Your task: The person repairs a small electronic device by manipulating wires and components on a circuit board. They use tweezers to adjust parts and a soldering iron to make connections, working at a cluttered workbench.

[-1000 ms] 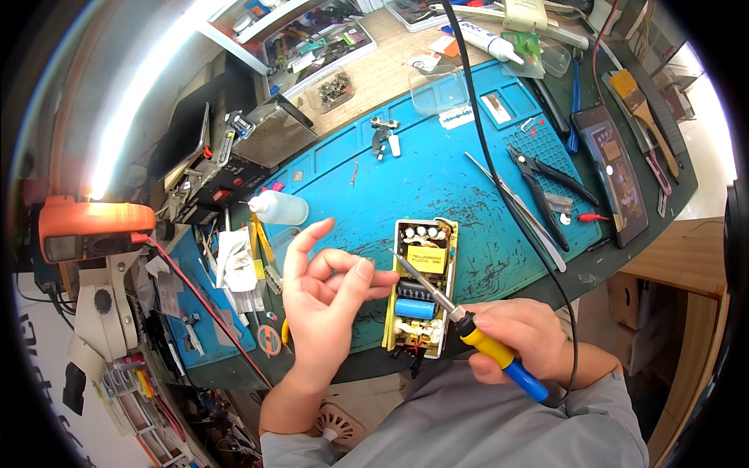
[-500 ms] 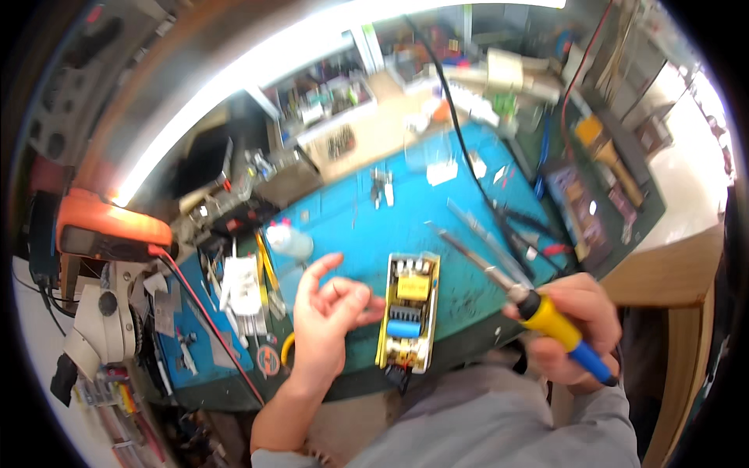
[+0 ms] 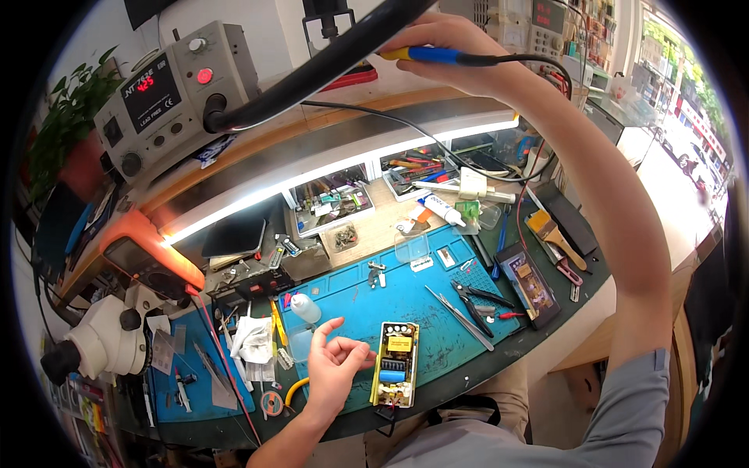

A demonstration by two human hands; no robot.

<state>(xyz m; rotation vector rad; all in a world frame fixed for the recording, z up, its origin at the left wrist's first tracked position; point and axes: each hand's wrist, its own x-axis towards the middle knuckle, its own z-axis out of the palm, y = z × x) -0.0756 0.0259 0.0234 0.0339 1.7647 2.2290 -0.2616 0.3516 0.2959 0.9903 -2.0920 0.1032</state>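
Right hand is up high at the back of the counter, fingers closed round the yellow-blue soldering iron handle; its front end is hidden behind a thick black hose. Left hand is low, index up, other fingers curled toward the thumb; can't tell if it's pinching anything. Open power supply board sits just right of it, at the near edge of the blue mat; contact unclear. Tweezers and black-handled cutters lie right of the board, white squeeze bottle beyond the left hand.
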